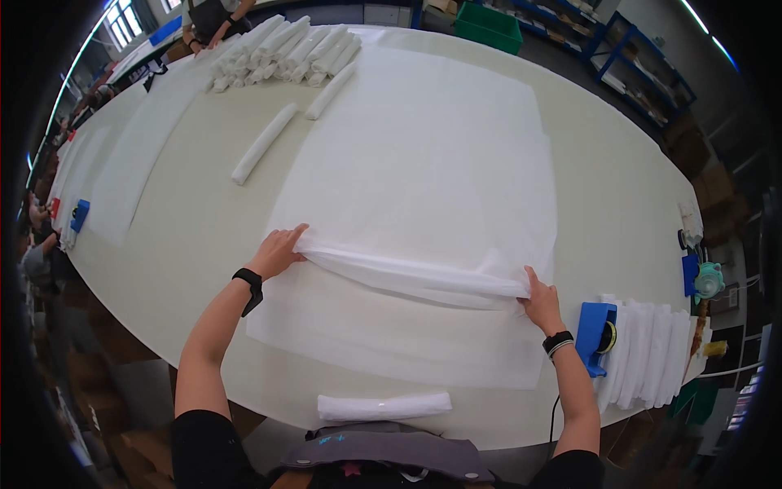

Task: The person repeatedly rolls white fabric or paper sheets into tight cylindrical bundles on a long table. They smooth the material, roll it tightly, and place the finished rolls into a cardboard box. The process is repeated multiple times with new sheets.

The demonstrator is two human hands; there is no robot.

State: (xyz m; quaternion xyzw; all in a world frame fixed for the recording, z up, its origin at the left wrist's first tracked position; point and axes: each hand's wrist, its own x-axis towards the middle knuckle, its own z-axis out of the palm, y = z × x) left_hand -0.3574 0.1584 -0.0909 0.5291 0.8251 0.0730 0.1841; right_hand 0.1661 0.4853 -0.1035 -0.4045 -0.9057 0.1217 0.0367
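Note:
A large, thin white sheet point(423, 155) lies spread over the pale table. Across its near part runs a raised, gathered fold point(407, 279). My left hand point(279, 251) pinches the left end of this fold, and my right hand point(540, 303) grips the right end. Between the hands the fold sags slightly toward me. Nearer me, a flat layer of thin white sheet point(391, 346) extends below the fold. A rolled white bundle point(384, 406) rests at the table edge close to my body.
Two white rolls point(265, 143) point(332, 91) lie left of the sheet, near a pile of rolls point(285, 50). A blue tape dispenser point(596, 338) stands at right beside stacked white rolls point(648, 350). Another person point(213, 24) works at the far left. A green crate point(489, 27) sits beyond the table.

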